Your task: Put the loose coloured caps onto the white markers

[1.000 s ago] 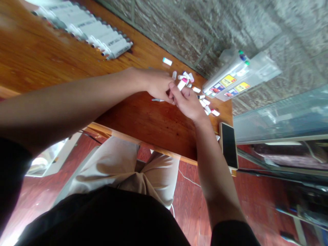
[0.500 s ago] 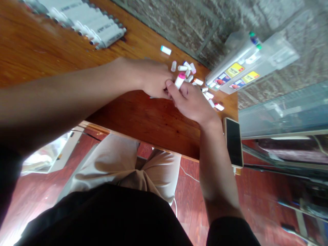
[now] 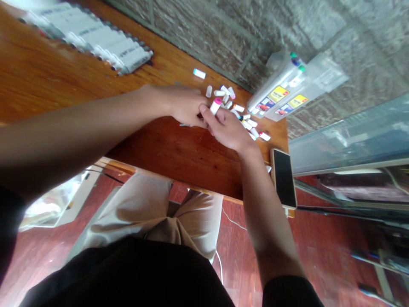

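Pink-ended cap (image 3: 216, 105), apparent gripping step: right hand (image 3: 228, 129) pinching it, left hand (image 3: 189, 106) curled, hold indeterminable; next move likely needs steady pressure.

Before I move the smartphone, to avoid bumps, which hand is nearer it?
Right. The right hand is forward and left of the smartphone; the left hand is farther left.

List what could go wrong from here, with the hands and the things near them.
1. The pink-ended white piece sticks up from the right hand's grip; it might slip and drop among the loose white pieces.
2. Those loose pieces lie right beside that hand, so a careless move could scatter them.
3. The right forearm is close to the phone near the table's edge; a swing might nudge it off.
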`<state>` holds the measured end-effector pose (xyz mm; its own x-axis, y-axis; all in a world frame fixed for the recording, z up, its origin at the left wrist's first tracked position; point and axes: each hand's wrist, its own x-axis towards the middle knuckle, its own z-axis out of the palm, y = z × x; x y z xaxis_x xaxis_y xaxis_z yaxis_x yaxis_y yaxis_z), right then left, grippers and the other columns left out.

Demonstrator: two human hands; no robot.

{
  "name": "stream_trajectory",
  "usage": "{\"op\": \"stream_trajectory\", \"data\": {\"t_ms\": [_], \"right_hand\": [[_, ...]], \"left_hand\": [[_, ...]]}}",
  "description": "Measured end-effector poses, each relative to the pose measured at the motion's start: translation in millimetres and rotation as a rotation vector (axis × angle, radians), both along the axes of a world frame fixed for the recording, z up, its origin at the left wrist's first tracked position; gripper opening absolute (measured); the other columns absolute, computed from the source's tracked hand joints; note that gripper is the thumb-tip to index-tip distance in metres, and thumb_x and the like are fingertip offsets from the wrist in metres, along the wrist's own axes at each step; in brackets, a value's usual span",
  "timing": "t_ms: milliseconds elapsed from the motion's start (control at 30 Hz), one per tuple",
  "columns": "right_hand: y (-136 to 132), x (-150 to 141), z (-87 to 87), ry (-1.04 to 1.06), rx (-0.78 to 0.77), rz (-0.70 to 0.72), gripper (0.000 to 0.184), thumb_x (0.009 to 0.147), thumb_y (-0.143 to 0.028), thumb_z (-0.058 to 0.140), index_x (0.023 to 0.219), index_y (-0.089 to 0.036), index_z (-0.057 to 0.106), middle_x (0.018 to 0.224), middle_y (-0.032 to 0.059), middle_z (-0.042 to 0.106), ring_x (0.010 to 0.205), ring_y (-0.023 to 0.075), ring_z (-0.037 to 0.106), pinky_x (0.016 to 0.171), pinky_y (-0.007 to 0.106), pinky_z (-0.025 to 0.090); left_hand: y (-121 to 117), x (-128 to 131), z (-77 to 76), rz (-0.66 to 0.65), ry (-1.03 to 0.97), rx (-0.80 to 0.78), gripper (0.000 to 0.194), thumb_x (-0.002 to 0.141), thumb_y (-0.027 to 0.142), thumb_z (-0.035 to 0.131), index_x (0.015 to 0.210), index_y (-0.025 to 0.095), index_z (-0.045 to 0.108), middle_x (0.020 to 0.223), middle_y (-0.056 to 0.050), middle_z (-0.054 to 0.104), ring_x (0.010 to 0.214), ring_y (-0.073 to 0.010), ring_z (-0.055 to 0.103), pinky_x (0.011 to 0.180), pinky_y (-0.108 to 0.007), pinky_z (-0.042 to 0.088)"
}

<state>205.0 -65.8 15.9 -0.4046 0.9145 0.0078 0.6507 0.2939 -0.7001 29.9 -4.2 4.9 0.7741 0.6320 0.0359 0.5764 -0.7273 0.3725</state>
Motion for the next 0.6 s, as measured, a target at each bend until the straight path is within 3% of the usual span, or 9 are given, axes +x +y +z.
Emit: {"op": "stream_trajectory", "data": {"t_ms": [133,300,467,600], "right_hand": [[1.9,0.2,-1.0,0.017,-0.01,-0.009,0.054,0.096,-0.067,0.044,0.069,-0.02,0.052,0.063,0.0,0.044,0.067,0.0119,0.049,0.065,0.026,0.041],[1.4,-0.3,0.5,0.034,-0.027,-0.011,0.06,0.093,-0.073,0.04,0.069,-0.02,0.054,0.062,-0.0001,0.046,0.064,0.0113,0.047,0.063,0.027,0.041],[0.9,0.0,-0.2,0.061,-0.048,-0.022,0.06,0.091,-0.075,0.041,0.07,-0.02,0.054,0.062,-0.0003,0.048,0.063,0.0106,0.047,0.062,0.026,0.04],[0.9,-0.1,-0.6,0.045,-0.041,-0.022,0.059,0.094,-0.072,0.041,0.072,-0.02,0.055,0.063,0.0003,0.049,0.065,0.011,0.049,0.062,0.026,0.04]], "left_hand": [[-1.7,0.2,4.1,0.029,0.048,-0.028,0.035,0.083,0.051,0.057,0.102,0.03,0.077,0.075,-0.002,0.071,0.086,-0.0207,0.065,0.081,-0.028,0.042],[-6.5,1.4,11.0,0.037,0.152,0.026,0.037,0.088,0.048,0.052,0.104,0.025,0.076,0.085,-0.003,0.073,0.076,-0.0166,0.059,0.071,-0.027,0.038],[-6.5,2.2,10.4,0.058,0.108,-0.019,0.03,0.085,0.047,0.058,0.099,0.028,0.077,0.08,-0.001,0.072,0.078,-0.0176,0.06,0.076,-0.027,0.038],[-8.1,2.3,11.7,0.085,0.143,-0.01,0.038,0.086,0.051,0.055,0.103,0.026,0.078,0.081,-0.005,0.072,0.075,-0.0184,0.061,0.077,-0.029,0.04]]}}
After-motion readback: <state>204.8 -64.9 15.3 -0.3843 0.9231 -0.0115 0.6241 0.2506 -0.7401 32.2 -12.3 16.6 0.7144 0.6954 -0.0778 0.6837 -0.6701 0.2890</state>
